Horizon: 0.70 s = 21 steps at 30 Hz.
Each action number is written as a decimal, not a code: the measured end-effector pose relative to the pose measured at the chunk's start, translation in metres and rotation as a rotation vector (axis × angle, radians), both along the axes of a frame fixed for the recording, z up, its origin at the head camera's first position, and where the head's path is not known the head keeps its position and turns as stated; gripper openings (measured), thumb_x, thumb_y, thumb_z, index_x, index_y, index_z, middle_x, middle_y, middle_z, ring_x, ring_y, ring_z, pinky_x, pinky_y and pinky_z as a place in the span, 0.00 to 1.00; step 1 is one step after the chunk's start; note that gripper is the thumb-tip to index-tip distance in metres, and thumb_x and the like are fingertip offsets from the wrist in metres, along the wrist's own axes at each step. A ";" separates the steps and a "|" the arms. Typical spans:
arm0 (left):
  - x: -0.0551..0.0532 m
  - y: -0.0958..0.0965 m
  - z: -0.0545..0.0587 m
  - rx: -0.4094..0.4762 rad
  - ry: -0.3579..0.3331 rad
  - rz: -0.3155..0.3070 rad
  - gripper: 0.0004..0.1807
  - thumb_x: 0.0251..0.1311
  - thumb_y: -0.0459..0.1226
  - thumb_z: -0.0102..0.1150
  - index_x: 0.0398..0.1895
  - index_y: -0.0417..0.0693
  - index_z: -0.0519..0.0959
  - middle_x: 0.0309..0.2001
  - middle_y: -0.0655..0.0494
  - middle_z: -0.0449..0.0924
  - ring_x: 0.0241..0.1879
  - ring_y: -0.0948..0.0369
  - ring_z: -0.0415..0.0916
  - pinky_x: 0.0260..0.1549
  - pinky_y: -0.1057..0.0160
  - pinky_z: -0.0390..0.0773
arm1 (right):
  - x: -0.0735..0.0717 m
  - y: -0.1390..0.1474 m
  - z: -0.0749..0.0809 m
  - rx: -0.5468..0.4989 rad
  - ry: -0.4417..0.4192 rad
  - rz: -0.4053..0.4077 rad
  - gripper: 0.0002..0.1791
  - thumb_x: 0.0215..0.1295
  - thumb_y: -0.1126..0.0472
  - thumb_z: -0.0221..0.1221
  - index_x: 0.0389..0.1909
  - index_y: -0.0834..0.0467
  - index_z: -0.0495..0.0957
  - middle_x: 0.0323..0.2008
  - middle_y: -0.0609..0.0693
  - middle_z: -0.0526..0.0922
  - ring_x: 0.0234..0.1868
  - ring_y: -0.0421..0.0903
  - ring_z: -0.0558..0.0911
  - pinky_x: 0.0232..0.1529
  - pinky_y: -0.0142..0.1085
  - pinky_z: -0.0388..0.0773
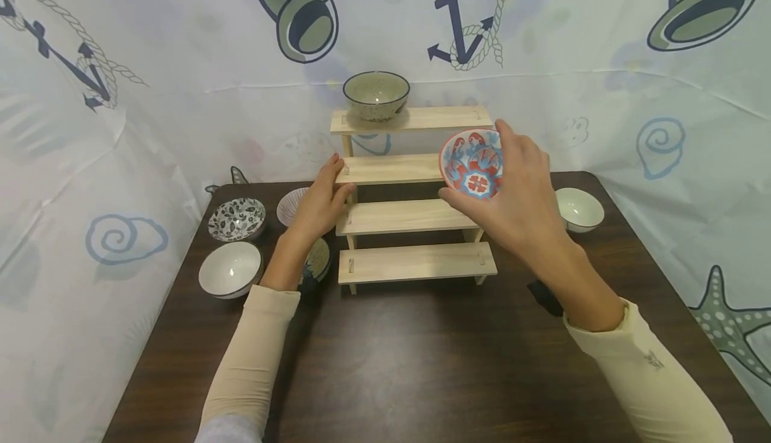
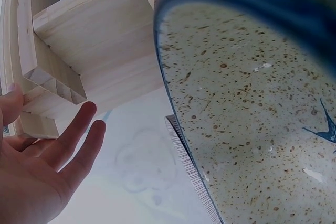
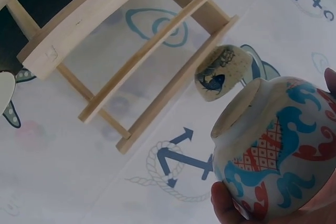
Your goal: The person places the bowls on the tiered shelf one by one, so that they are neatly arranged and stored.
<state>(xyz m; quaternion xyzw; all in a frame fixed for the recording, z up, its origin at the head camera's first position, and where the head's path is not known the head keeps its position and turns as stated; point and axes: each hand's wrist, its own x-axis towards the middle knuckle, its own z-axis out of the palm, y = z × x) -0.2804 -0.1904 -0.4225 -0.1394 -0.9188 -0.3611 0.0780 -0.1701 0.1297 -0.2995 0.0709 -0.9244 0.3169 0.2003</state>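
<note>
My right hand [image 1: 527,192] grips a small bowl [image 1: 472,165] with red and blue patterns, its inside tilted toward the head camera. The bowl is held up before the right side of a four-step wooden display rack [image 1: 415,262]. In the right wrist view, the bowl's painted outside [image 3: 294,150] and foot ring show. My left hand [image 1: 319,202] holds the left end of the rack's second step from the top, thumb and fingers on either side of it. A greenish-grey speckled bowl [image 1: 377,98] stands on the top step, at its left.
Left of the rack stand a black-and-white patterned bowl [image 1: 237,219], a white bowl [image 1: 231,269], a striped bowl [image 1: 290,206] and a dark speckled bowl [image 1: 318,259]. A white bowl [image 1: 579,210] sits at the right. Below my right forearm lies a black object [image 1: 544,297]. Printed cloth [image 1: 199,135] hangs behind the table [image 1: 385,363].
</note>
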 end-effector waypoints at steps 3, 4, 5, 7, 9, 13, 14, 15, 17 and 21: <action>0.001 0.000 0.000 0.002 0.001 0.001 0.37 0.80 0.49 0.48 0.83 0.45 0.52 0.85 0.51 0.43 0.80 0.44 0.56 0.76 0.41 0.60 | -0.005 -0.002 0.000 -0.002 -0.016 0.000 0.61 0.51 0.34 0.72 0.81 0.50 0.54 0.70 0.61 0.68 0.70 0.63 0.64 0.57 0.62 0.74; 0.001 0.000 0.000 0.002 0.003 0.002 0.37 0.80 0.49 0.49 0.83 0.45 0.52 0.85 0.51 0.43 0.80 0.43 0.56 0.76 0.40 0.60 | -0.006 -0.003 0.000 -0.001 -0.022 -0.001 0.61 0.51 0.33 0.71 0.82 0.50 0.53 0.70 0.61 0.67 0.70 0.62 0.64 0.57 0.62 0.74; 0.001 -0.001 0.000 0.002 0.005 0.003 0.37 0.79 0.49 0.49 0.83 0.45 0.52 0.85 0.52 0.44 0.79 0.43 0.57 0.75 0.40 0.61 | -0.008 -0.003 0.000 0.002 -0.025 -0.003 0.61 0.51 0.32 0.71 0.82 0.50 0.53 0.71 0.61 0.67 0.70 0.62 0.63 0.57 0.61 0.74; 0.000 0.000 0.000 0.003 0.009 0.005 0.37 0.79 0.48 0.49 0.83 0.45 0.53 0.85 0.52 0.44 0.79 0.43 0.58 0.75 0.40 0.61 | -0.011 -0.004 0.001 0.010 -0.030 -0.008 0.61 0.52 0.31 0.70 0.82 0.50 0.53 0.71 0.61 0.67 0.70 0.62 0.63 0.56 0.61 0.74; 0.000 0.000 0.000 0.008 0.010 0.007 0.36 0.79 0.48 0.49 0.83 0.45 0.53 0.85 0.53 0.44 0.78 0.44 0.59 0.75 0.40 0.62 | -0.015 -0.004 0.001 0.020 -0.034 -0.016 0.62 0.52 0.30 0.70 0.82 0.50 0.52 0.70 0.61 0.67 0.70 0.62 0.64 0.55 0.61 0.75; 0.001 0.000 0.000 0.012 0.001 0.005 0.36 0.79 0.47 0.50 0.83 0.45 0.53 0.85 0.52 0.44 0.78 0.43 0.61 0.74 0.40 0.63 | -0.019 -0.005 0.002 0.026 -0.043 -0.028 0.63 0.51 0.30 0.69 0.82 0.51 0.52 0.69 0.62 0.67 0.68 0.63 0.64 0.54 0.60 0.74; 0.001 0.000 0.000 0.012 0.000 0.004 0.36 0.79 0.47 0.49 0.83 0.44 0.52 0.85 0.52 0.43 0.78 0.43 0.60 0.75 0.41 0.62 | -0.020 -0.006 0.002 0.024 -0.046 -0.031 0.63 0.51 0.29 0.69 0.82 0.51 0.52 0.69 0.62 0.67 0.68 0.62 0.64 0.54 0.60 0.74; 0.001 0.000 0.000 0.010 0.001 0.003 0.36 0.80 0.47 0.49 0.83 0.44 0.52 0.85 0.51 0.43 0.79 0.43 0.58 0.75 0.41 0.61 | -0.020 -0.006 0.001 0.022 -0.046 -0.033 0.63 0.51 0.29 0.69 0.82 0.51 0.52 0.69 0.63 0.67 0.68 0.62 0.64 0.54 0.59 0.74; 0.001 0.000 0.000 0.006 0.005 0.000 0.37 0.80 0.47 0.49 0.83 0.44 0.52 0.85 0.50 0.43 0.79 0.43 0.56 0.76 0.41 0.60 | -0.022 -0.005 0.001 0.019 -0.046 -0.035 0.63 0.51 0.29 0.69 0.82 0.52 0.52 0.69 0.63 0.67 0.68 0.62 0.65 0.54 0.59 0.75; 0.001 0.000 0.000 -0.003 0.012 -0.001 0.37 0.80 0.48 0.48 0.83 0.43 0.52 0.85 0.50 0.43 0.80 0.44 0.54 0.76 0.41 0.59 | -0.027 -0.005 -0.001 0.011 -0.046 -0.038 0.62 0.52 0.29 0.68 0.82 0.53 0.52 0.70 0.63 0.67 0.68 0.62 0.65 0.56 0.59 0.74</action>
